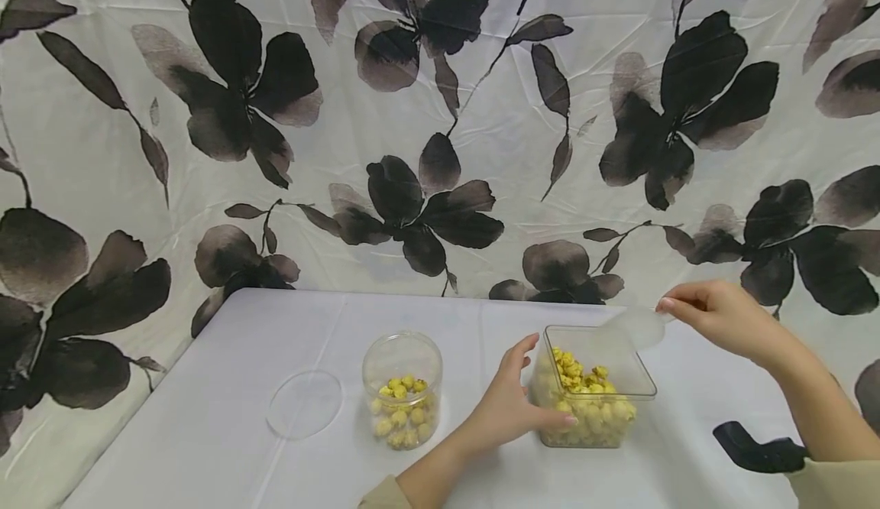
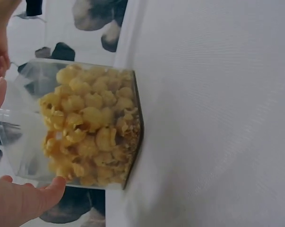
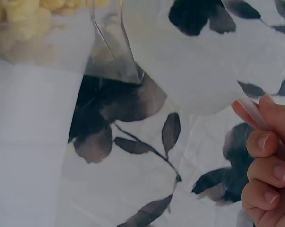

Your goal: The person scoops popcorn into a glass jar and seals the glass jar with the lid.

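A clear square container (image 1: 590,421) of yellow popcorn stands on the table. My left hand (image 1: 505,402) is at its left side, thumb and fingers spread apart and fairly straight; the left wrist view shows the thumb tip (image 2: 58,184) right at the container's edge. Up at the back right corner, my right hand (image 1: 725,318) pinches the thin handle of a translucent white scoop (image 1: 635,329). The scoop's broad end (image 3: 201,90) overlaps the container's back rim in the head view. No popcorn shows on it.
A round clear jar (image 1: 402,364), partly filled with popcorn, stands left of the left hand. Farther left a clear round lid (image 1: 305,404) lies flat on the white table (image 1: 206,417). Floral cloth (image 1: 426,73) hangs behind the table's back edge. A black curved object (image 1: 756,448) is beside the right forearm.
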`<state>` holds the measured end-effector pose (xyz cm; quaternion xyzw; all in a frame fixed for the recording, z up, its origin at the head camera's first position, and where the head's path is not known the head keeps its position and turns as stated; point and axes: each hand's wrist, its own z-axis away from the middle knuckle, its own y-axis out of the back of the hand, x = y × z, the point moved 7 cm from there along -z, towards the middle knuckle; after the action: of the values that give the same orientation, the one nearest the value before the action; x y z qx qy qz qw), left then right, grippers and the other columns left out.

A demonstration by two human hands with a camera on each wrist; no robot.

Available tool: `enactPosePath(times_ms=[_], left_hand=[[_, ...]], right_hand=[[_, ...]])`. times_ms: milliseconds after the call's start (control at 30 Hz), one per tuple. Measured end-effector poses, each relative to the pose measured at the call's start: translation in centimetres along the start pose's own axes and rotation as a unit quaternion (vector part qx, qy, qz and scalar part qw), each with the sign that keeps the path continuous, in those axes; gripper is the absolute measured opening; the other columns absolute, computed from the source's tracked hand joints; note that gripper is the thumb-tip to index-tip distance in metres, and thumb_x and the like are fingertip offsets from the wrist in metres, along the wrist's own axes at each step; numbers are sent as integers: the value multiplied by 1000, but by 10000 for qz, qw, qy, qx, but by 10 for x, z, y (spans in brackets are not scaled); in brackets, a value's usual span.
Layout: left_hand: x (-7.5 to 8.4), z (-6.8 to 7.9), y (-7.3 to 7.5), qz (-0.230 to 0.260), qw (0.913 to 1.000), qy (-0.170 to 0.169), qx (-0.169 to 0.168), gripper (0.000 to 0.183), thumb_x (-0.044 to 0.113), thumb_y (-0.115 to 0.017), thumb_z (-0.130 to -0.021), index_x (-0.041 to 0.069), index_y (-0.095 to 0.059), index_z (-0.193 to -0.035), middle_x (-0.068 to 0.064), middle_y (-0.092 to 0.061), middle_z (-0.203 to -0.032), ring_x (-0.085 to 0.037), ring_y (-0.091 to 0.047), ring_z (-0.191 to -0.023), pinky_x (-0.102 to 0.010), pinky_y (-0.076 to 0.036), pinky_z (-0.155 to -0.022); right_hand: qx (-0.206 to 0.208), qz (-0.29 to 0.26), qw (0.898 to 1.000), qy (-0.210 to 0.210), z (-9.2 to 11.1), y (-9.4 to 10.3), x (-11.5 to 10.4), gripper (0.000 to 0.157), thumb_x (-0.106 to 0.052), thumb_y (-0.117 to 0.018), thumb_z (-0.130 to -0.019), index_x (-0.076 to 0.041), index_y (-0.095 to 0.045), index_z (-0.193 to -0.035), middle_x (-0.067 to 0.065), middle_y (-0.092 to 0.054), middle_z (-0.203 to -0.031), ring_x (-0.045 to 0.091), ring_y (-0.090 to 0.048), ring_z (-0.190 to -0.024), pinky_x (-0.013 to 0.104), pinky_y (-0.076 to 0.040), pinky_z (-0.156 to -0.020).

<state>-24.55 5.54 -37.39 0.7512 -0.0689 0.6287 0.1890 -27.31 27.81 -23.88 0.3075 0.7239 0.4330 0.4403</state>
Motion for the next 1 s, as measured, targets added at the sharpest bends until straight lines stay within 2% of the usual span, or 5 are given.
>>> enactPosePath(times_ms=[133, 233, 500, 833, 1000], left_hand=[[-3, -6, -5, -87, 9999, 93, 109, 103, 23, -86, -64, 26, -24, -146, -4, -27, -145, -30, -29, -132, -54, -33, -99], [-6, -9, -7, -5, 9997, 149, 171, 103, 21, -86, -63, 26, -24, -146, -4, -28, -144, -30, -29, -132, -53, -34, -99], [-13, -14, -10, 61, 9995, 214, 244, 107, 24, -87, -63, 29, -21, -146, -1, -25, -146, -28, -29, -132, -50, -34, -100], [-16, -19, -14, -15, 9997, 245, 46, 114, 27, -88, -62, 30, -13, -148, -1, -19, -151, -25, -23, -136, -50, -26, -105], [-15, -21, -15, -5, 9997, 243, -88, 113, 28, -86, -64, 32, -11, -148, 2, -18, -150, -23, -25, -135, -49, -30, -103]], right_hand=[[339, 500, 9939, 922, 0, -11, -25, 6, -8, -66, -85, -3, -70, -86, -8, -52, -65, 3, -39, -56, 22, -35, -48], [552, 887, 9848, 1388, 1, -23, -40, 1, -7, -70, -81, -7, -70, -81, -11, -58, -68, 2, -46, -57, 24, -42, -51], [1168, 1714, 9615, 1801, 9, -44, -64, 11, -6, -75, -74, -14, -68, -76, -13, -56, -67, 5, -52, -56, 28, -44, -50], [1653, 1383, 9461, 2416, 12, -43, -73, 20, 0, -76, -67, -16, -66, -75, -14, -55, -67, 0, -45, -54, 25, -41, -48], [1318, 998, 9446, 2834, 3, -58, -77, 19, 3, -76, -67, -12, -68, -77, -11, -56, -69, -3, -46, -57, 20, -43, -50]])
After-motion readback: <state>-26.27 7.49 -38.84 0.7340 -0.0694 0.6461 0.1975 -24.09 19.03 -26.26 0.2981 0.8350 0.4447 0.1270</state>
